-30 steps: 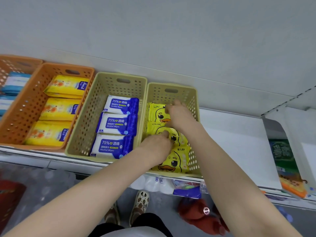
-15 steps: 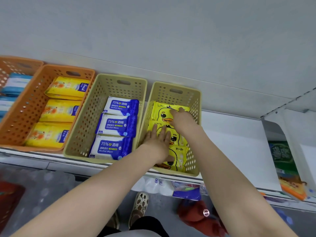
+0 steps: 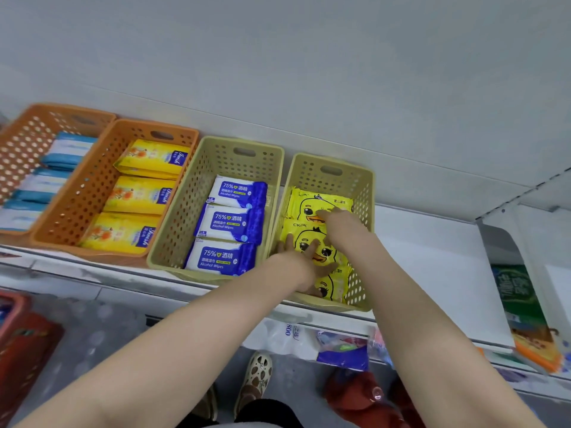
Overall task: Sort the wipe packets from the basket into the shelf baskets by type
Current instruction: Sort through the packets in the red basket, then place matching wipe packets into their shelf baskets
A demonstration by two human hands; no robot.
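Touching three duck packets (image 3: 304, 201) are left hand (image 3: 298, 263) and right hand (image 3: 343, 227).

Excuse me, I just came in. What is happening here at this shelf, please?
A person is sorting wipe packets into four shelf baskets. Both hands are in the rightmost beige basket: the left hand rests flat on the yellow duck packets, and the right hand touches the rearmost one. The other baskets each hold one type: blue alcohol wipes, yellow flower packets and blue-and-white packets.
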